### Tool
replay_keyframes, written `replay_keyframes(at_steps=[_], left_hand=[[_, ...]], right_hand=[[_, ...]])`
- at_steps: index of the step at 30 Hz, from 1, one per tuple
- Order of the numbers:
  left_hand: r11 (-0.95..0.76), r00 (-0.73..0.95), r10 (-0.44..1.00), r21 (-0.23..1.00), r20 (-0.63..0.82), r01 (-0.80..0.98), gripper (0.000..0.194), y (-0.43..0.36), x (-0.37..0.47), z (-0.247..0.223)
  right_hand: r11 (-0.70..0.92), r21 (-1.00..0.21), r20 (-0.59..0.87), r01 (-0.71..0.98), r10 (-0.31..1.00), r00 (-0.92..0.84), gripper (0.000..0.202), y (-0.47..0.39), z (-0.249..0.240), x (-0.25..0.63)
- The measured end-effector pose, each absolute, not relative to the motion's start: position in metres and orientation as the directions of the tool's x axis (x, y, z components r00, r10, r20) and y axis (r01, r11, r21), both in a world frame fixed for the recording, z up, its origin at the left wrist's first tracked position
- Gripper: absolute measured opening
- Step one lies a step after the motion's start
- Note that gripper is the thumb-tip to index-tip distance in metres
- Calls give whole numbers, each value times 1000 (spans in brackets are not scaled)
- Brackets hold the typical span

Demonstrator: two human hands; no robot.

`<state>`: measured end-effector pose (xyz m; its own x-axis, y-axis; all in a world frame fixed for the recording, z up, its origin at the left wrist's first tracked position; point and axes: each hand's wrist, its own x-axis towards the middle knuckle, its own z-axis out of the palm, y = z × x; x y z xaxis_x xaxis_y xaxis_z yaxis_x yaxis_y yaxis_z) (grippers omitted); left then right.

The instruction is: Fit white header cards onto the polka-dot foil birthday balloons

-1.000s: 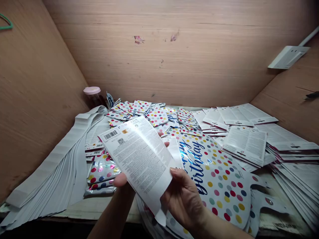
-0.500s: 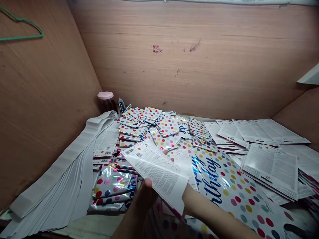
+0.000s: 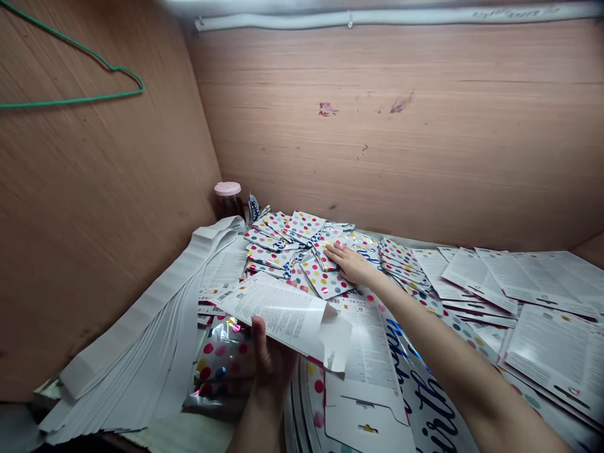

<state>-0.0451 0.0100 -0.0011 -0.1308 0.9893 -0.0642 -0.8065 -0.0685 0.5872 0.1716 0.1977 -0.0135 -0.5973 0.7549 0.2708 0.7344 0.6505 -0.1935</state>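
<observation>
Near the front of the worktop point(image 3: 189, 431), your left hand point(image 3: 271, 362) is clamping a printed card sleeve point(image 3: 278, 314), the thumb pressing along its near edge. That sleeve is tilting above the pile, its flap end gaping toward the right. Farther back, your right hand point(image 3: 353, 264) is reaching over the pile of folded polka-dot foil packets point(image 3: 283, 258), its fingers stretching forward onto one of them; you cannot tell from this view whether they are gripping it. Between your forearms, a second printed sleeve point(image 3: 363, 352) is lying flat, overlapping a large spotted foil sheet point(image 3: 438, 409) with blue lettering. To the left, shiny spotted packets point(image 3: 224, 352) are sitting just beside your left hand, and a fanned stack of white paper strips point(image 3: 136, 352) is leaning toward the side wall. More printed sleeves point(image 3: 557, 358) are spreading across the right side, while a pink-lidded jar point(image 3: 228, 189) is standing in the back left corner.
</observation>
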Motion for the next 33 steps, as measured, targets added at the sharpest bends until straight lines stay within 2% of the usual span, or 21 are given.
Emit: replay_keyframes(at_steps=[4, 7, 10, 12, 14, 16, 20, 25, 28, 31, 33], left_hand=[[-131, -213, 969, 480, -122, -867, 81, 12, -47, 3], [-217, -321, 934, 465, -157, -858, 80, 14, -49, 3], [-241, -365, 911, 475, -190, -847, 77, 17, -52, 2], [-234, -355, 916, 475, -184, -848, 75, 18, -51, 2], [-182, -279, 949, 469, -146, -864, 80, 15, -49, 2], [-58, -112, 990, 462, -90, -885, 88, 10, -45, -2], [183, 204, 979, 497, -12, -849, 98, -4, -35, -21], [219, 273, 962, 583, 5, -783, 99, -12, -22, -33], [249, 302, 953, 575, -3, -779, 101, -15, -14, -26], [309, 341, 939, 518, -35, -798, 105, -17, -11, -15], [342, 352, 933, 464, -67, -817, 103, -17, -12, -8]], right_hand=[[645, -166, 341, 746, 748, -570, 48, 187, -13, 171], [661, -158, 448, 734, 710, -543, 47, 136, 7, 180], [788, -140, 580, 599, 556, -596, 47, 58, 35, 190], [841, -86, 539, 534, 491, -685, 48, 9, 53, 193], [834, 7, 404, 552, 503, -764, 49, -26, 65, 192], [789, 120, 304, 602, 548, -779, 48, -45, 69, 187], [672, 276, 264, 687, 634, -727, 44, -59, 58, 168], [529, 331, 243, 781, 753, -612, 43, -72, 37, 139], [473, 248, 248, 845, 813, -527, 38, -79, 34, 128], [548, -59, 287, 834, 810, -512, 32, -93, 39, 132], [661, -216, 325, 718, 742, -586, 50, -109, 42, 142]])
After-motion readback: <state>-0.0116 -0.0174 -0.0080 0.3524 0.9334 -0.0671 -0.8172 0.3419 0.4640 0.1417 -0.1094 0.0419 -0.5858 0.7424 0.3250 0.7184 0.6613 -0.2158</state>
